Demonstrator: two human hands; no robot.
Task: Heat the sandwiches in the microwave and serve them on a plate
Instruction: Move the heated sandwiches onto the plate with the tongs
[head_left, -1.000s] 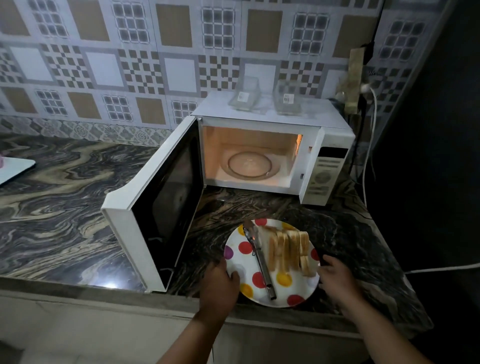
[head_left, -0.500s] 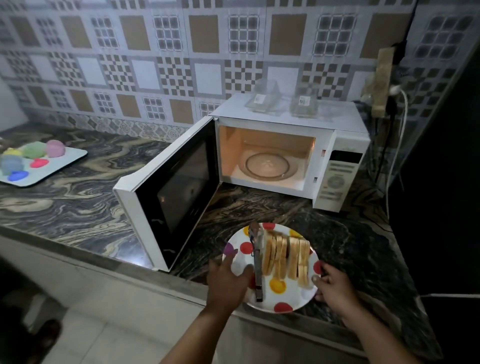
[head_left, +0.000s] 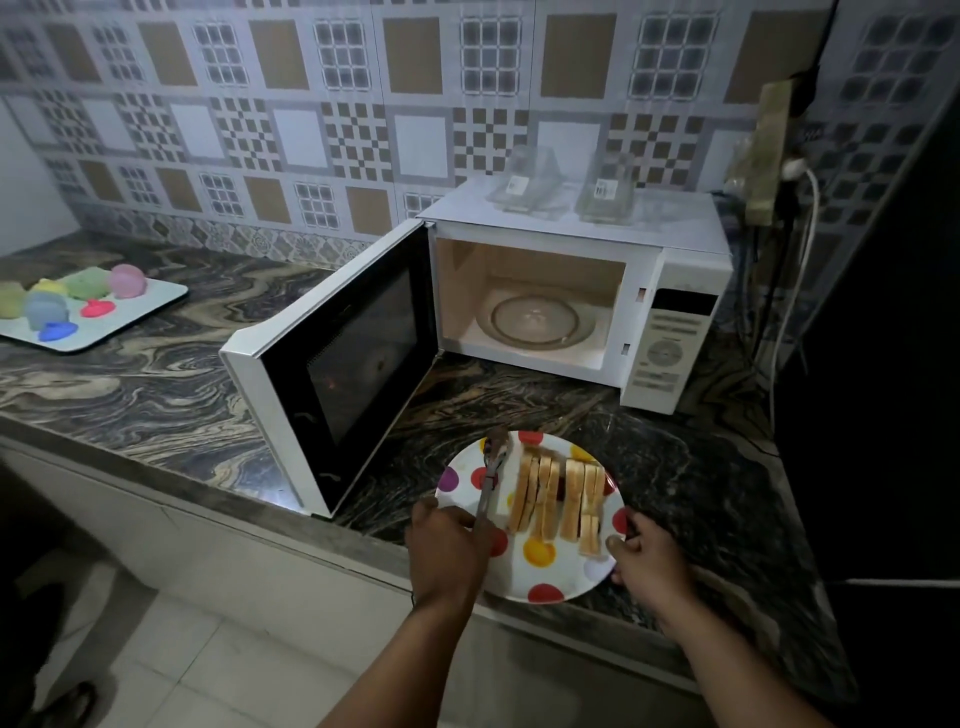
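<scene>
Two hands hold the spotted plate at the near edge of the bench. My left hand curls its grip over the plate's left rim, by the handle of the metal tongs lying on it. My right hand pinches the right rim. Sandwiches stand on edge in a row on the plate. Behind it the microwave stands with its door swung wide, glass turntable bare.
</scene>
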